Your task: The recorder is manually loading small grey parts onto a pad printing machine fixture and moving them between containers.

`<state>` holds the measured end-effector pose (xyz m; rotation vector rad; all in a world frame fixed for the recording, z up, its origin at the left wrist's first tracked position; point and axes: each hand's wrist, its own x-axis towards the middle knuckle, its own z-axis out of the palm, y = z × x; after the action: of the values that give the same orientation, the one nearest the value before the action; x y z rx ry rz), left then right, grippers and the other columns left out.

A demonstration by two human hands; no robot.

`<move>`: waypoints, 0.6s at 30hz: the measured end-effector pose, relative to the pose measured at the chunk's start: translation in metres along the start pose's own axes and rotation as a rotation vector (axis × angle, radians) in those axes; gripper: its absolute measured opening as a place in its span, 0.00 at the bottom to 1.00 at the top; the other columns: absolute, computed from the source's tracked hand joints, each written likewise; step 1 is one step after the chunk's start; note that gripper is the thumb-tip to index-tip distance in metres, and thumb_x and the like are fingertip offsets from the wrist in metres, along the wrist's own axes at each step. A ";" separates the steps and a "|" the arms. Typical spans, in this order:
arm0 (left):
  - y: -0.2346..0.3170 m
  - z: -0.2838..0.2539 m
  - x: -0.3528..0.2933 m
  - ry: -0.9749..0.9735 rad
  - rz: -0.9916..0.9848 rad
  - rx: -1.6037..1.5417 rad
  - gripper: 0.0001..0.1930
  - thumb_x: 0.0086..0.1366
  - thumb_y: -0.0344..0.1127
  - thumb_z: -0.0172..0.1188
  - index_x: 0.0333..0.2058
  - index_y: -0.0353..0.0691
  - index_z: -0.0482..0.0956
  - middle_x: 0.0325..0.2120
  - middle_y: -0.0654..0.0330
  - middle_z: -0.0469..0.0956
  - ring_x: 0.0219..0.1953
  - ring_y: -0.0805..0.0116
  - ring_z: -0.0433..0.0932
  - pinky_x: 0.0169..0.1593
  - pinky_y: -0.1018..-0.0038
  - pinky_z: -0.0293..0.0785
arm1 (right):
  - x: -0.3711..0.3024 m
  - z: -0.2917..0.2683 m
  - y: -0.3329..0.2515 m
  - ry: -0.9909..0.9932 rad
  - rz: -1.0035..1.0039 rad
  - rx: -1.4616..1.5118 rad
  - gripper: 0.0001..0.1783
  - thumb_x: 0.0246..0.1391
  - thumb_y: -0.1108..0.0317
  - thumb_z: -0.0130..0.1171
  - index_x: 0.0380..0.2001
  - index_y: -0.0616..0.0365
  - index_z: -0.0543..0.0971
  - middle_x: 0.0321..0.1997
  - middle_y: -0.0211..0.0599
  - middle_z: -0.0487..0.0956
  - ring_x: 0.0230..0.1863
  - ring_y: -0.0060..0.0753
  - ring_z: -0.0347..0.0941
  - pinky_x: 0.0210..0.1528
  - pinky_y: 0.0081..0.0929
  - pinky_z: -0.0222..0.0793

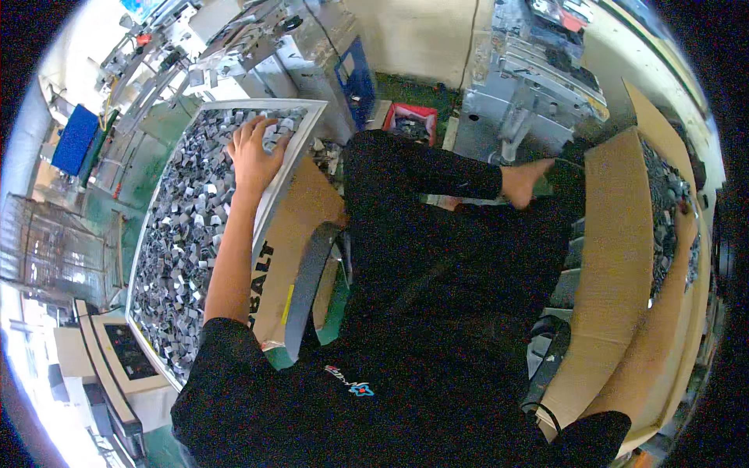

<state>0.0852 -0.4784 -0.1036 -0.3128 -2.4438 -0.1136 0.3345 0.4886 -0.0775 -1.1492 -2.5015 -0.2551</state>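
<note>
On my left, a wide tray with a pale rim (310,125) holds a thick layer of small grey block-like pieces (175,234). My left hand (256,152) rests on the pieces near the tray's far right corner, its fingers spread and thumb apart. At the far right stands an open cardboard box (612,257) with darker small pieces (663,183) inside. My right hand (685,225) reaches into that box among the pieces. A small reddish spot shows at its fingertips, but the fingers are too small and blurred to read.
Beneath the tray is a printed cardboard box (300,210). A red bin (413,117) stands on the green floor ahead, between grey metal machines (515,93). My black-clad legs (460,242) lie between tray and box. A blue crate (76,139) is at far left.
</note>
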 end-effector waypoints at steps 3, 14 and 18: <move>0.031 0.029 0.010 0.097 0.047 -0.227 0.18 0.57 0.49 0.67 0.44 0.50 0.82 0.50 0.64 0.77 0.56 0.59 0.71 0.58 0.56 0.60 | -0.001 -0.053 0.046 0.151 -0.107 0.043 0.23 0.56 0.52 0.55 0.49 0.53 0.80 0.50 0.51 0.80 0.52 0.57 0.76 0.53 0.44 0.72; 0.150 0.139 -0.005 -0.278 0.299 -0.355 0.25 0.69 0.49 0.52 0.60 0.43 0.71 0.59 0.46 0.70 0.63 0.49 0.66 0.65 0.55 0.59 | -0.029 -0.043 -0.016 0.499 0.134 0.401 0.25 0.56 0.48 0.58 0.53 0.47 0.80 0.54 0.45 0.80 0.53 0.52 0.76 0.54 0.44 0.71; 0.146 0.157 -0.021 -0.475 0.267 -0.028 0.35 0.63 0.60 0.56 0.64 0.49 0.67 0.64 0.48 0.65 0.68 0.46 0.57 0.68 0.49 0.50 | -0.024 0.025 -0.014 0.492 0.307 0.418 0.16 0.65 0.59 0.53 0.45 0.55 0.83 0.41 0.42 0.83 0.34 0.36 0.79 0.39 0.33 0.73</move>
<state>0.0423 -0.3158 -0.2384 -0.7469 -2.8366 0.0501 0.3313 0.4707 -0.1100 -1.1089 -1.8110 0.0655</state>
